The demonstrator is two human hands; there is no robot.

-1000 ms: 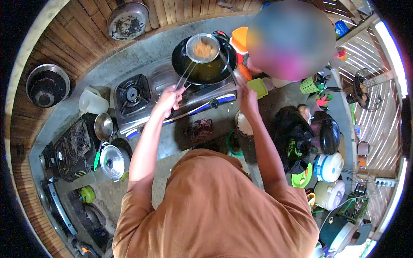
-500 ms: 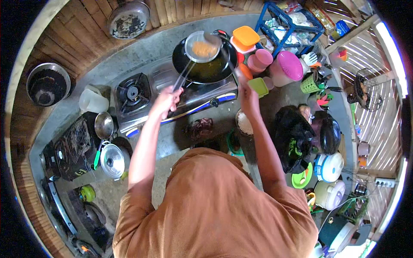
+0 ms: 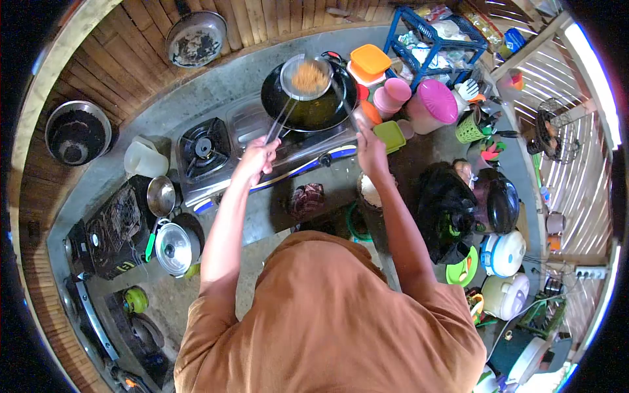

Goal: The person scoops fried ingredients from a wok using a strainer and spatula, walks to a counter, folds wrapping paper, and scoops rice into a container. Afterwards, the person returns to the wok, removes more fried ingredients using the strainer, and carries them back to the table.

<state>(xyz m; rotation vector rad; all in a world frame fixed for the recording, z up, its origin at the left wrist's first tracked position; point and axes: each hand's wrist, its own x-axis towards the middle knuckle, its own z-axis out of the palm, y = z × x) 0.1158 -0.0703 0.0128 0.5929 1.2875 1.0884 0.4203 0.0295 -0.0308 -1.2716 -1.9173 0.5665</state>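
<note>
My left hand [image 3: 257, 159] is closed around the handle of a round wire strainer [image 3: 285, 86]. The strainer's bowl is above a black wok [image 3: 275, 110] and holds orange-brown bits of food [image 3: 308, 78]. Dark liquid, looking like oil, lies in the wok. My right hand [image 3: 371, 149] grips the handle of a long-handled spatula [image 3: 345, 103], which slants up and left towards the strainer. The spatula's head is too blurred against the food to make out. The wok stands on the right side of a gas stove [image 3: 249, 124].
A bare burner [image 3: 204, 145] is left of the wok. Orange container [image 3: 370, 60], pink tubs [image 3: 392, 95] and a green lid [image 3: 390, 136] crowd its right side. A bowl of white grains [image 3: 369, 190] sits under my right forearm, with a patterned cloth [image 3: 306, 200] nearby.
The spatula has shifted and the food in the strainer looks more spread up. My right hand has come slightly lower and left. The left hand keeps its hold, nearly still.
</note>
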